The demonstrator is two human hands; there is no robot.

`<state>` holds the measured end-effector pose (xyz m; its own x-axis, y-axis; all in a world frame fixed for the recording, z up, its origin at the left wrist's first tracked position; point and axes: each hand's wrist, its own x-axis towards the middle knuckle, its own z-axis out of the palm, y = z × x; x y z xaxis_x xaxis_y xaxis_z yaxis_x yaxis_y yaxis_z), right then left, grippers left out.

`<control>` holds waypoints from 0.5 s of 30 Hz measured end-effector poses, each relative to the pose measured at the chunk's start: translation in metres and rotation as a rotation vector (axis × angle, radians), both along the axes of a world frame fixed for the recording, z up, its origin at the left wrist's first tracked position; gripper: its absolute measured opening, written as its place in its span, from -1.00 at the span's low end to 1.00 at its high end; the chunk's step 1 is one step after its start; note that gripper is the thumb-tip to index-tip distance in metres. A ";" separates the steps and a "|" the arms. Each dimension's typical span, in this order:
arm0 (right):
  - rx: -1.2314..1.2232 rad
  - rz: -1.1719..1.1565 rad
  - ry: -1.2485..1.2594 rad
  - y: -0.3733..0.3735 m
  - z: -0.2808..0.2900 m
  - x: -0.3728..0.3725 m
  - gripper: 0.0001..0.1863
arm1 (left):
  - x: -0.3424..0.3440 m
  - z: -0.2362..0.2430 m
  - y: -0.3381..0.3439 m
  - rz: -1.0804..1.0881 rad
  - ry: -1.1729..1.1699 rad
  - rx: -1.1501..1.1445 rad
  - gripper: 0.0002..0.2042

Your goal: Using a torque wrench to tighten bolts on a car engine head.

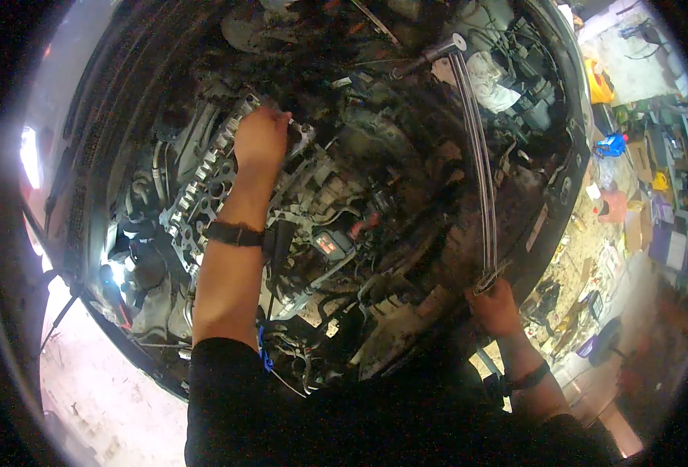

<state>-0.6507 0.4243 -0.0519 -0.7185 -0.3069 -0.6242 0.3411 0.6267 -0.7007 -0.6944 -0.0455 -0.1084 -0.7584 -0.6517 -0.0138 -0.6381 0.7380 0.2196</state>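
My left hand is over the bare metal cylinder head of an engine, near its far end. Its fingers are curled together, and whatever they pinch is hidden. Out to the right, my right hand wraps round the near end of a long chrome socket wrench. The wrench reaches away from me over the right side of the engine bay. At its far end is a round head, with a shaft standing out to the left.
A cordless power tool lies among the engine parts. A white rag is at the far right of the bay. Beyond the fender are a yellow jug, a blue bottle and floor clutter. A bright light shines at left.
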 end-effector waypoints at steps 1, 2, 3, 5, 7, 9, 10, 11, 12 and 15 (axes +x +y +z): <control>0.010 -0.007 -0.078 0.005 -0.005 0.000 -0.81 | -0.004 0.000 -0.001 0.005 -0.013 0.017 -0.71; 0.019 -0.014 -0.157 0.013 -0.010 0.000 -0.81 | -0.005 -0.002 -0.003 -0.015 -0.019 0.012 -0.70; 0.027 -0.022 -0.235 0.017 -0.013 -0.001 -0.80 | -0.006 -0.002 -0.007 -0.035 -0.025 0.007 -0.69; 0.026 -0.050 -0.201 0.016 -0.015 0.001 -0.81 | -0.004 -0.006 -0.011 -0.052 -0.024 -0.006 -0.70; 0.028 -0.062 -0.199 0.017 -0.018 0.003 -0.81 | -0.003 -0.005 -0.006 -0.053 -0.012 -0.017 -0.72; 0.027 -0.053 -0.216 0.019 -0.021 0.001 -0.82 | -0.004 0.001 -0.007 -0.027 -0.022 0.025 -0.74; 0.027 -0.050 -0.220 0.020 -0.022 0.001 -0.82 | -0.004 0.003 -0.008 -0.014 -0.028 0.046 -0.75; 0.024 -0.049 -0.211 0.019 -0.021 0.001 -0.81 | -0.003 0.002 -0.011 -0.041 -0.022 0.048 -0.75; 0.018 -0.043 -0.203 0.017 -0.019 0.001 -0.81 | -0.001 0.002 -0.017 -0.063 -0.017 0.045 -0.75; -0.108 -0.092 -0.233 0.006 -0.008 -0.002 -0.80 | 0.002 0.001 -0.027 -0.123 -0.053 0.065 -0.74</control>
<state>-0.6527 0.4306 -0.0600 -0.5870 -0.3209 -0.7433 0.5532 0.5114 -0.6576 -0.6929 -0.0727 -0.1070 -0.8296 -0.5502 -0.0950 -0.5557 0.7968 0.2376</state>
